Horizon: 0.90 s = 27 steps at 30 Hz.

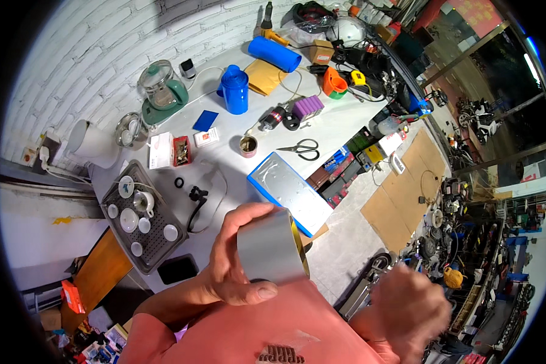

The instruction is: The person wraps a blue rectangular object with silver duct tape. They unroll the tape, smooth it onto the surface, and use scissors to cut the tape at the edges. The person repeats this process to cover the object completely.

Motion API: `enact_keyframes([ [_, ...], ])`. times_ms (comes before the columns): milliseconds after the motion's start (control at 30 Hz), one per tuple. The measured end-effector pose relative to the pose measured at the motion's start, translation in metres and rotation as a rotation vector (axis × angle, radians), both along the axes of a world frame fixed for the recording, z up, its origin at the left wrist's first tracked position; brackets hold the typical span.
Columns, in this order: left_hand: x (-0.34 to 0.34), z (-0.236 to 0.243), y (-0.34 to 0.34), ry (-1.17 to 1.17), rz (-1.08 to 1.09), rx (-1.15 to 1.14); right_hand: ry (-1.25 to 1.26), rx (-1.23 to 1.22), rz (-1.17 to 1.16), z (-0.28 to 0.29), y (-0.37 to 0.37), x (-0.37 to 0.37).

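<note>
In my left hand [223, 261] is a wide roll of silver-grey duct tape [264, 247], gripped with the thumb below and the fingers over the top edge. A yellowish inner core shows on its right side. My right hand [409, 306] is raised off to the right, apart from the roll and smeared by motion, so its fingers cannot be made out. Just beyond the roll lies a flat rectangular block [291, 191] with a shiny silver top and blue edges, at the table's edge. Black-handled scissors [305, 149] rest behind it.
On the white table [209, 142] are a tea tray [155, 253] with cups, an open tin [248, 145], a black phone [178, 269], blue film rolls [235, 91] and purple cells [308, 108]. Toolboxes [340, 176] stand right of the block. Cardboard [400, 182] covers some floor; parts crowd the right side.
</note>
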<state>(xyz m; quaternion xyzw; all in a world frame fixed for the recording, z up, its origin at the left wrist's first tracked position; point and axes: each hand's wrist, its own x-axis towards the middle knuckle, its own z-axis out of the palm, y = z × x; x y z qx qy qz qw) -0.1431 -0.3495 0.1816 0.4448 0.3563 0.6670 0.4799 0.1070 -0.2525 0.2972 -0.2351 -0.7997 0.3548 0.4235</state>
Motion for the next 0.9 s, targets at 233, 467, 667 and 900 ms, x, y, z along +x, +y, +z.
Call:
enact_keyframes([
  [233, 0.014, 0.011, 0.019, -0.049, -0.121, 0.044, -0.130, 0.152, 0.071, -0.041, -0.007, -0.040],
  [467, -0.011, 0.029, 0.035, 0.026, -0.291, -0.001, -0.214, 0.206, 0.093, -0.044, -0.009, -0.029],
  [667, -0.041, 0.061, 0.056, 0.566, -0.153, 0.360, -0.283, 0.296, 0.169, -0.041, -0.003, -0.021],
  [900, -0.048, 0.069, 0.058, 0.708, -0.237, 0.403, -0.336, 0.259, 0.177, -0.042, -0.009, -0.020],
])
